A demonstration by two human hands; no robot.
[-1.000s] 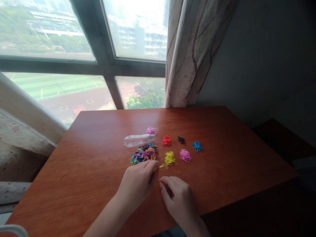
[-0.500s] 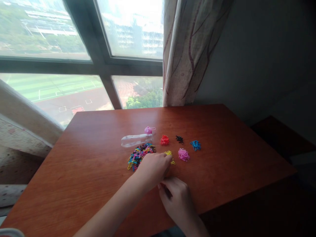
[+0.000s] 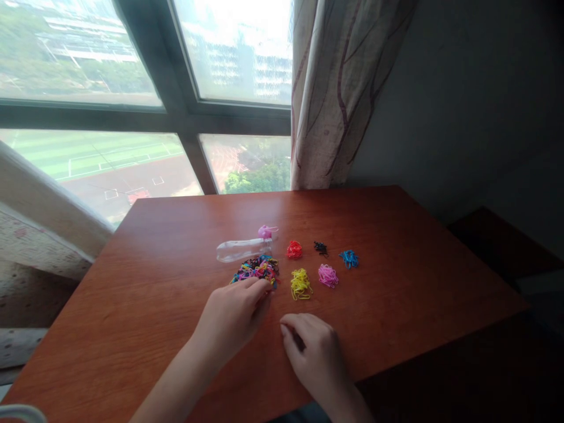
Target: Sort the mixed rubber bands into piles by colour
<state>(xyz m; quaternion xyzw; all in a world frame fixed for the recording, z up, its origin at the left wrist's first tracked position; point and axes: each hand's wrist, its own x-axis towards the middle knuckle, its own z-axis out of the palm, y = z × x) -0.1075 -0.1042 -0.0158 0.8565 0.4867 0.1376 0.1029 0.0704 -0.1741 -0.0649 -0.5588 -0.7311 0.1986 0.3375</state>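
My left hand (image 3: pixel 235 311) is over the near edge of a mixed pile of colourful rubber bands (image 3: pixel 256 268), its fingertips pinched together at the pile. Whether a band is between those fingers is hidden. To the right, my right hand (image 3: pixel 315 346) rests on the table with thumb and forefinger closed; I cannot make out anything in it. Sorted by colour, small heaps lie beyond my hands: yellow bands (image 3: pixel 301 284), pink bands (image 3: pixel 328 276), red bands (image 3: pixel 294 249), black bands (image 3: pixel 321 248) and blue bands (image 3: pixel 349 259).
Behind the mixed pile a clear plastic bottle (image 3: pixel 240 251) lies on its side, with a pink cap (image 3: pixel 265 232) by its mouth. The brown wooden table (image 3: pixel 154 282) stands against a window (image 3: pixel 244 53) with a curtain (image 3: pixel 339 88). A white curved object (image 3: pixel 22 413) shows at bottom left.
My left hand has moved left from the yellow heap to the mixed pile, uncovering the yellow bands. My right hand has stayed in place.
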